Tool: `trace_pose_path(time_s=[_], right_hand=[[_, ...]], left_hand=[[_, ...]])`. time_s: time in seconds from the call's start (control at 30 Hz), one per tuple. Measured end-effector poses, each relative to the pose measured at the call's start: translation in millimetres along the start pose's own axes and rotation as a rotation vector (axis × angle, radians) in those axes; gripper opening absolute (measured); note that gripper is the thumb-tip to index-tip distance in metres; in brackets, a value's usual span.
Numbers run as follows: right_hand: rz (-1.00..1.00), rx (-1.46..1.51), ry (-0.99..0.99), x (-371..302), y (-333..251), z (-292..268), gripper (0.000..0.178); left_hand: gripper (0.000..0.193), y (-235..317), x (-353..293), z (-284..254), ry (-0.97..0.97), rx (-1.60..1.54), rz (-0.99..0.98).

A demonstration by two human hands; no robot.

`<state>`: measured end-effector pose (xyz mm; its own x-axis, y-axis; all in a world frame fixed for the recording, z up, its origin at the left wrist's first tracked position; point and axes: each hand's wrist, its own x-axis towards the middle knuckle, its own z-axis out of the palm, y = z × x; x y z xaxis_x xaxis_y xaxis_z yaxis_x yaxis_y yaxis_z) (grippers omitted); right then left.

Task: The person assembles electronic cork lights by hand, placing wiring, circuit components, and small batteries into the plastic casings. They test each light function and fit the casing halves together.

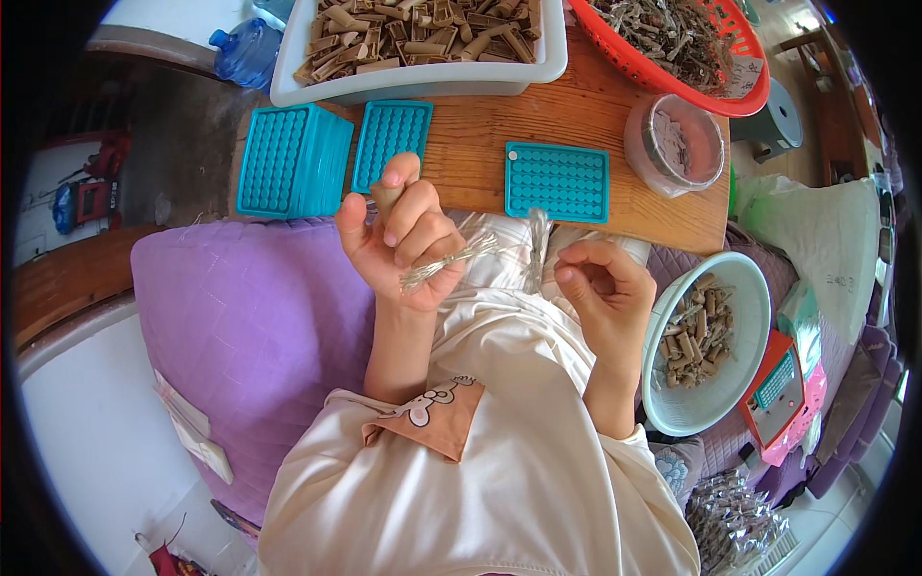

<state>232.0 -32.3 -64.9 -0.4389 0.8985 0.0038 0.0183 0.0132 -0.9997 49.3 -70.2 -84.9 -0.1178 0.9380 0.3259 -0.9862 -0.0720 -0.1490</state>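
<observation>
- Purple quilted cushion (250,317) lay at the far left, over the person's lap.
- Stacked teal plastic trays with rows of small round wells (288,160) stood on the wooden board (595,120), a second such tray (391,142) just beside them.
- White rectangular tub (423,82) of tan tubular pieces sat behind those trays.
- Left hand (403,240) was curled tight around a short tan cylindrical piece (386,197), upright beside the thumb, with a thin bundle of clear plastic sleeves (451,261) pinched under the fingers and fanning rightward.
- Another clear strip (538,240) lay on the lap between the hands.
- Right hand (600,288) was loosely cupped, fingers bent inward, holding nothing I could make out.
- A single teal tray (557,180) lay flat above it.
- White round bowl (749,317) of tan pieces sat right of that wrist.
</observation>
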Motion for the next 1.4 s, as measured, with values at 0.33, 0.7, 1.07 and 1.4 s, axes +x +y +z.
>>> trace_pose_path(time_s=[0.33, 0.7, 1.07, 1.4], right_hand=[[0.233, 0.277, -0.178, 9, -3, 3, 0.048], [0.238, 0.524, -0.197, 8, 4, -7, 0.014], [-0.16, -0.04, 0.183, -7, -8, -7, 0.019], [-0.062, 0.061, 0.286, -13, -12, -5, 0.019]], left_hand=[[0.026, -15, 2, 1, 0.026, -0.021, -0.023], [0.031, -22, -3, 0, 0.18, 0.465, -0.073], [0.029, -50, -3, 12, 0.544, 1.521, -0.314], [0.017, -49, -5, 19, 0.474, 1.311, -0.269]])
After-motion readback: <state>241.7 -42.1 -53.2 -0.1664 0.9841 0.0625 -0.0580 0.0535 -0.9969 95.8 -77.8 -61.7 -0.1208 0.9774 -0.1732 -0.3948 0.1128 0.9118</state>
